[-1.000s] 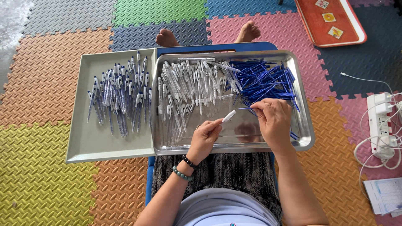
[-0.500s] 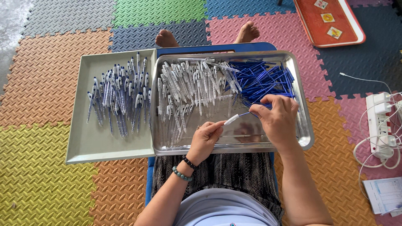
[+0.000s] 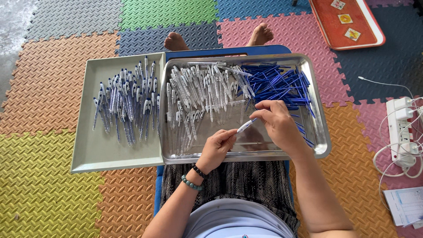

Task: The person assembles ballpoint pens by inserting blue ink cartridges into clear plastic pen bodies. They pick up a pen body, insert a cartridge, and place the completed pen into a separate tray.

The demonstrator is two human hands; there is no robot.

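Over the steel tray [image 3: 324,145], the left hand [image 3: 217,147] is pinching a white pen barrel [image 3: 245,125]; the right hand [image 3: 278,122] is gripping its far end, beside the tray's blue refills [image 3: 273,83].

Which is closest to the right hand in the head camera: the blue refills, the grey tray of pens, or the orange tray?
From the right hand:
1. Blue refills, just beyond the fingers.
2. Grey tray of pens, far left.
3. Orange tray, top right corner; close to the grey tray's distance, hard to call.

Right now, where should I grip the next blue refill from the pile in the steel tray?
Pinch a stray blue refill at the pile's near right edge, mid-shaft, from above: those lie separate on the steel tray, while the main pile is tangled.
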